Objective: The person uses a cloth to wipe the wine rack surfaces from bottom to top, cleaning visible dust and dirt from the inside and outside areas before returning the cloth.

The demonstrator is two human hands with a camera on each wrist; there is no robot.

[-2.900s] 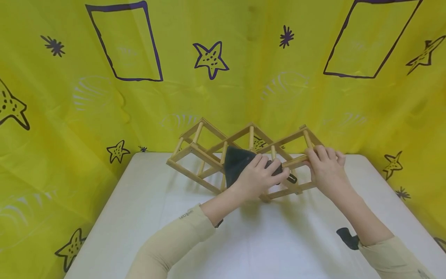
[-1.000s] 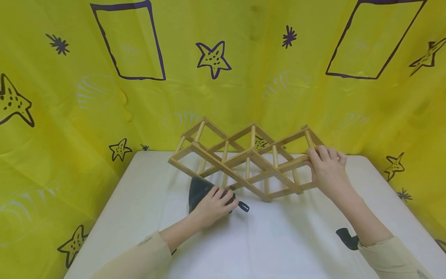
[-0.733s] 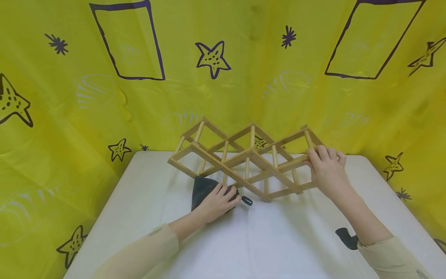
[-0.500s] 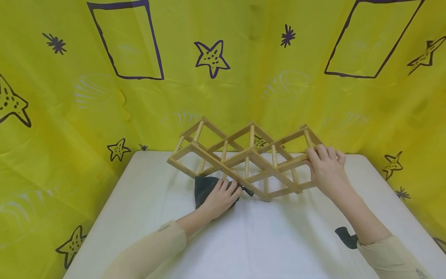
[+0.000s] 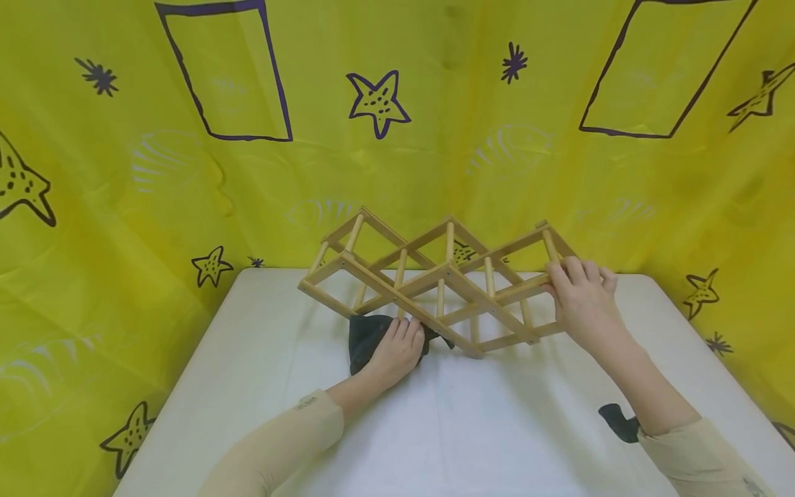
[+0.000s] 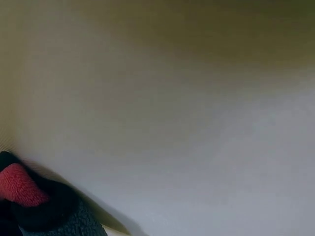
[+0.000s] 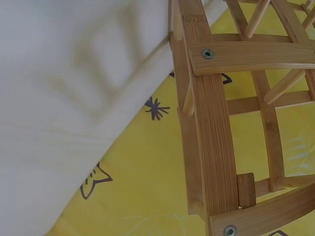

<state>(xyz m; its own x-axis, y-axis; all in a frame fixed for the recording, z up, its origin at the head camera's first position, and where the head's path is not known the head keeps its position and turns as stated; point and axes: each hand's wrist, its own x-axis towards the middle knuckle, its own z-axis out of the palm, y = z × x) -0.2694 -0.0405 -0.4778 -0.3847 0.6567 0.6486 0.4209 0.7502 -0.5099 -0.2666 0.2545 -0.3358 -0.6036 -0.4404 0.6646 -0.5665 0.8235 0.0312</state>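
Observation:
A wooden lattice wine rack (image 5: 447,273) stands across the back of the table, its slats crossing in diamonds joined by round dowels. My right hand (image 5: 584,293) grips its right end. In the right wrist view the rack's slats (image 7: 214,132) fill the right side, and that hand is out of sight. My left hand (image 5: 399,348) holds a dark cloth (image 5: 366,342) against the rack's lower front slat, left of centre. A small dark loop sticks out beyond the fingers. The left wrist view catches dark fleecy fabric (image 6: 59,216) with a red patch in the lower left corner.
A white-covered table (image 5: 497,428) lies under the rack. Behind and at both sides hangs a yellow curtain (image 5: 428,159) printed with starfish and frames. A small black device (image 5: 617,422) sits at my right wrist, by the sleeve.
My left hand has brought the dark cloth from the rack's middle down and left, then slightly right and up to the lower slat. The right hand and the rack have stayed put.

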